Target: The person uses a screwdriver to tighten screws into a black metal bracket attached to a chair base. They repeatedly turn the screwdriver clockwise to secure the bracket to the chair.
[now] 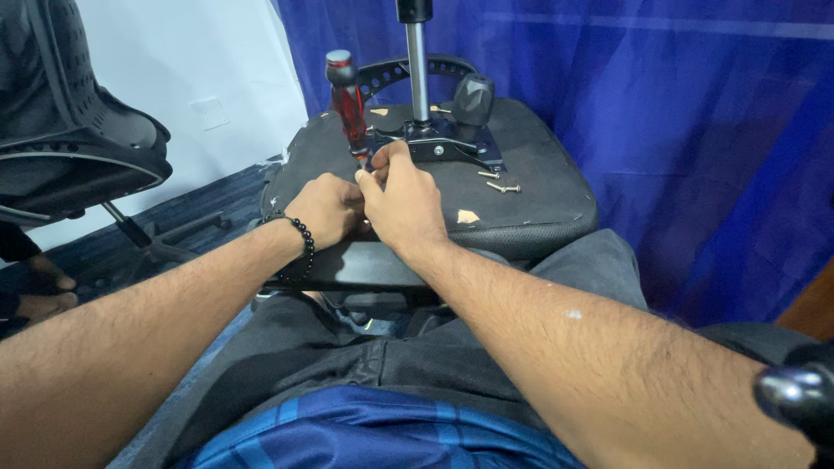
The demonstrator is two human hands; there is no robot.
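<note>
An upturned office chair seat point(539, 195) lies in front of me, its black underside up, with a metal mechanism plate point(439, 143) and a silver gas cylinder point(418, 61) standing on it. A red-and-black screwdriver point(347, 100) stands upright at the seat's left side. My right hand point(404, 200) pinches its lower shaft with thumb and fingertips. My left hand point(326, 207), with a black bead bracelet at the wrist, is closed beside it, touching the right hand; what it holds is hidden. Two loose screws point(499, 182) lie on the seat right of the plate.
A black armrest part point(365, 265) lies across my lap under my hands. Another black office chair point(78, 148) stands at the left. A blue curtain point(678, 130) hangs behind and to the right. A black knob point(473, 95) sits by the mechanism.
</note>
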